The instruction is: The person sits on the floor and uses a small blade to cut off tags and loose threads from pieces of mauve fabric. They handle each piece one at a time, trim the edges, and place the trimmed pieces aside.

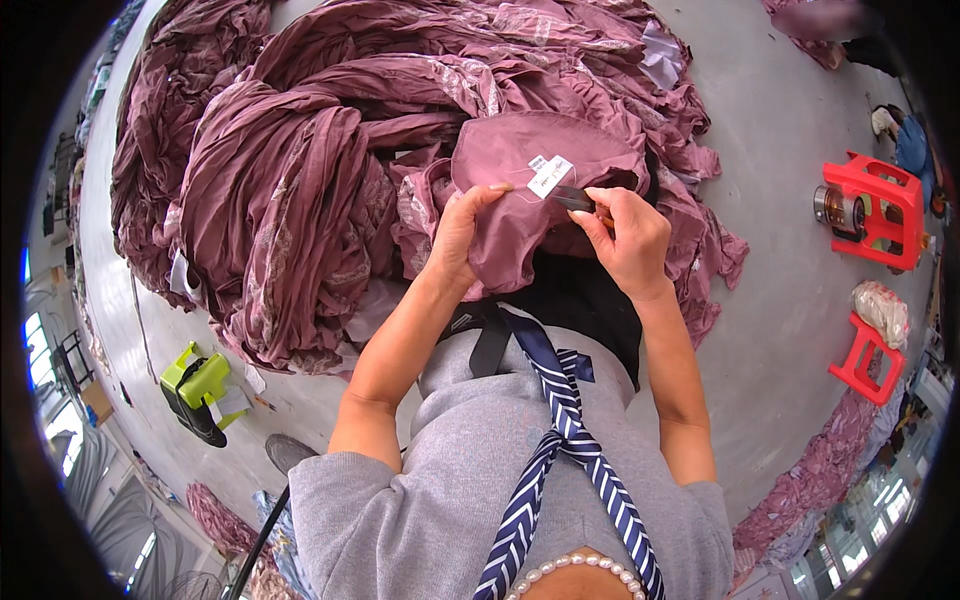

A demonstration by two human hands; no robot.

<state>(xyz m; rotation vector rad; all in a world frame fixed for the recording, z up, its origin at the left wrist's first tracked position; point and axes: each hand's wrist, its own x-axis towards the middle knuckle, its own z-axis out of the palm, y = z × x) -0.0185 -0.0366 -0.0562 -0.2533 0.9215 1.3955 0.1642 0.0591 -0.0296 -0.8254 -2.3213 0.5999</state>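
A mauve garment piece [500, 145] is spread over my lap, with a white label [550, 176] on its upper face. My left hand [458, 235] is closed on the fabric's left side, its thumb and fingertips pinching the cloth. In my right hand [636, 240] are small thread snips [573, 198], their dark blades pointing left, just below the label. A thin white thread loops over the fabric beside the label. Part of the snips' handle is hidden by my fingers.
A large heap of mauve cloth [290, 190] lies ahead and to the left on the grey floor [770, 330]. Two red stools [886, 215] stand at the right, one bearing a metal-rimmed round object. A green stool [205, 380] is at the left. More cloth [815, 475] lies lower right.
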